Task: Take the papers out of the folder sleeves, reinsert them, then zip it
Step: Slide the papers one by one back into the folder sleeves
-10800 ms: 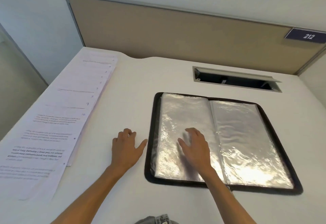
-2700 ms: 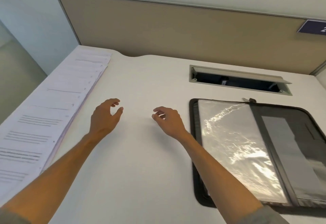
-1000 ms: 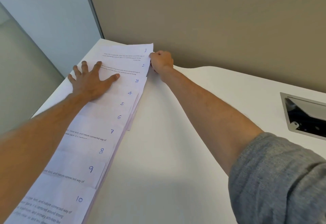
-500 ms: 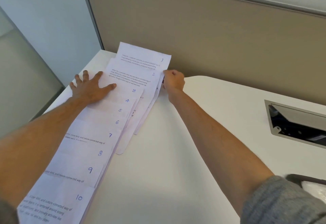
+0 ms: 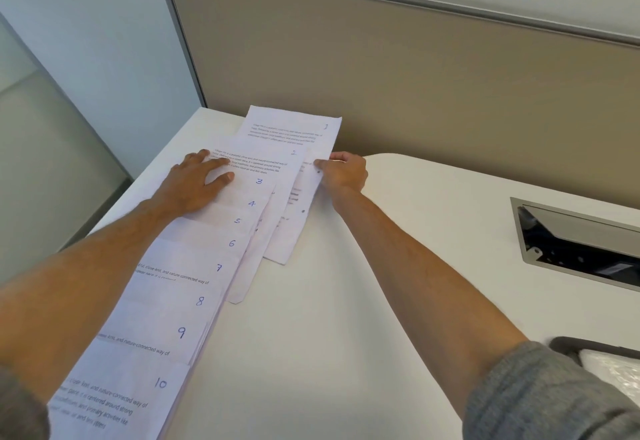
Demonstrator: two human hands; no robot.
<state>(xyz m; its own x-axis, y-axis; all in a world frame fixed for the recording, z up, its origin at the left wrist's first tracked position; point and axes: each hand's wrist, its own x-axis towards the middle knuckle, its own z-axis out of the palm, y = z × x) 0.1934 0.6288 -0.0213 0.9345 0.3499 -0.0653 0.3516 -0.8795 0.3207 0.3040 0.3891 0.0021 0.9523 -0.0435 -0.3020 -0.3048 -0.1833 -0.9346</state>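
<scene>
Beside the divider (image 5: 415,69), left hand (image 5: 197,185) lies flat on papers (image 5: 194,266); right hand (image 5: 346,173) pinches sheet 1 (image 5: 294,128).

I note a white surface (image 5: 381,266) with a rounded far edge. Behind it stands a tan partition panel (image 5: 415,76) framed in grey metal, its upright post at the far left. A recessed cable hatch (image 5: 575,249), grey-rimmed with a dark interior, sits in the surface at the right. Pale wall (image 5: 86,24) lies to the left of the partition.

White papers (image 5: 194,301) bear blue handwritten numbers and dark print, on a white desk (image 5: 346,353) before a tan partition (image 5: 415,76).
</scene>
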